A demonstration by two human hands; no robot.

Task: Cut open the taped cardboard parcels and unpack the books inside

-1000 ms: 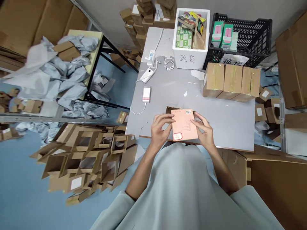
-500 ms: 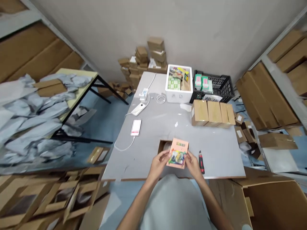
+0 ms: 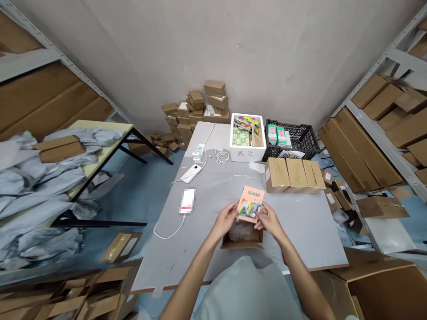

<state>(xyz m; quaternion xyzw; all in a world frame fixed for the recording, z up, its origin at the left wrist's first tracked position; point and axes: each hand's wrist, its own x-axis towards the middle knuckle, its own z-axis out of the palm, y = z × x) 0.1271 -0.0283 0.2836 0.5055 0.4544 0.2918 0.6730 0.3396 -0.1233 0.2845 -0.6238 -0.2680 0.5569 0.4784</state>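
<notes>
two hands hold one pink booklet (image 3: 250,205) just above a small open cardboard box (image 3: 243,242) that sits on the grey desk (image 3: 300,222), near its front edge. the left hand (image 3: 228,218) and the right hand (image 3: 268,220) each close their fingers on one side edge of the booklet, cover up and tilted toward the camera. the hold looks light and at the edges only, so a slip could likely drop the booklet onto the box rim and bend a corner. what lies inside the box cannot be told. a push from either wrist could slide the light box toward the desk edge. the phone (image 3: 187,201) with its white cable and the row of taped cartons (image 3: 295,174) lie well apart from the hands and seem out of harm.
</notes>
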